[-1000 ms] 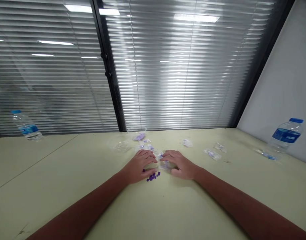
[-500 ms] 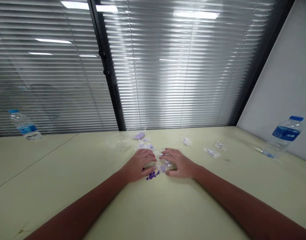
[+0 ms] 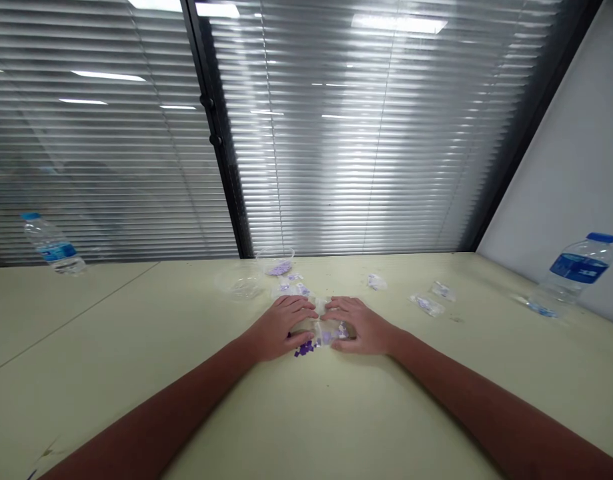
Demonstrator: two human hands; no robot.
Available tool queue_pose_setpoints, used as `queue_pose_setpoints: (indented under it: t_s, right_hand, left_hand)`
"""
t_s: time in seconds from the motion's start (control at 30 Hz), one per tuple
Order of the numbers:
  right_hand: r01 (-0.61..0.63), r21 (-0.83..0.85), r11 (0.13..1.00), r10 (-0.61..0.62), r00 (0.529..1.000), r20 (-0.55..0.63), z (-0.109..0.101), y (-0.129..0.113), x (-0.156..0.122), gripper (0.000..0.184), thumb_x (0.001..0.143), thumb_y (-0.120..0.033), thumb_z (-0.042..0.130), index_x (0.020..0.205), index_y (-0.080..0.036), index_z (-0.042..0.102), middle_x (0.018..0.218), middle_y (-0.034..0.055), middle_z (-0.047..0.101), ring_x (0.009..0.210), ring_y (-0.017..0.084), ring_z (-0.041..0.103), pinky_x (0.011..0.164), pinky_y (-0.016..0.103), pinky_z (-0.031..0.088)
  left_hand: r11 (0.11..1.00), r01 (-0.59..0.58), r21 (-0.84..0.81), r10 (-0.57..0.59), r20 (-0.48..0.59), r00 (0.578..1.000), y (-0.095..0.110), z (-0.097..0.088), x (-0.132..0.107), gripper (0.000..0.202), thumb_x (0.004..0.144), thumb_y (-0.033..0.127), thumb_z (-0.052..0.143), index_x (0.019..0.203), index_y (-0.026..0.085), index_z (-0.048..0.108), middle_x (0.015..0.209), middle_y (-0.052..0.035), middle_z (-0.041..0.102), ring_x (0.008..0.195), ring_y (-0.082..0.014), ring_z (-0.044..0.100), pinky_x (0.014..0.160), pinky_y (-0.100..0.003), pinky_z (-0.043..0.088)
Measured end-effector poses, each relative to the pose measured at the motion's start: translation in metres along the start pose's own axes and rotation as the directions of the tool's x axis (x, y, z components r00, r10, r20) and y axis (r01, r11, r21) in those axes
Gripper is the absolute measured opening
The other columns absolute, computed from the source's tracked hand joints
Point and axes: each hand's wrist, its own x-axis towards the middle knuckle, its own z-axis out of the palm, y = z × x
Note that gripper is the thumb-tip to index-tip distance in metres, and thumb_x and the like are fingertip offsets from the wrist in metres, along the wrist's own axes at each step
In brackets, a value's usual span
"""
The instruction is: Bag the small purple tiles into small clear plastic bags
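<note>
Bends the fingers (image 3: 302, 313) of the left hand (image 3: 275, 329) and right hand (image 3: 365, 327) toward each other at the frame's centre, with both thumbs apart from the fingertips. Has between them a small clear plastic bag with light-purple bits inside (image 3: 328, 335); cannot tell a pinch from a light touch at either edge. Looks light, limp and slick, likely to crumple or slide; probably best taken by opposite edges, gently. Has a little heap of dark-purple square pieces (image 3: 305, 349) just below the left thumb on the pale cream table (image 3: 266, 427). Extends both bare forearms (image 3: 201, 399) from the lower corners, backs of the hands upward.
</note>
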Motion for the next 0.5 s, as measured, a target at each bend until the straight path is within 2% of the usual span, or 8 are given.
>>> queue_pose_setpoints:
  t_s: [0.2,0.5]
  right_hand:
    - [-0.007,-0.008,1.0,0.008,1.0,0.012,-0.0008,-0.0008,-0.0012,0.059,0.089,-0.042,0.081,0.146,-0.033,0.069,0.156,0.0104,0.063,0.153,0.037,0.05,0.125,0.059,0.037]
    - [0.023,-0.013,1.0,-0.024,0.999,-0.025,0.0005,-0.0019,-0.0002,0.057,0.085,-0.039,0.083,0.14,-0.029,0.071,0.148,0.012,0.068,0.146,0.036,0.056,0.122,0.057,0.041]
  left_hand:
    - [0.999,0.03,0.022,-0.031,0.055,0.998,-0.0024,0.0005,0.0002,0.041,0.108,0.049,0.062,0.145,0.032,0.066,0.159,-0.0052,0.063,0.154,-0.0322,0.049,0.125,-0.053,0.036]
    - [0.997,0.078,0.017,-0.079,0.084,0.993,0.0,-0.0011,0.002,0.043,0.108,0.052,0.059,0.146,0.032,0.066,0.152,-0.0051,0.067,0.15,-0.0326,0.051,0.125,-0.051,0.036]
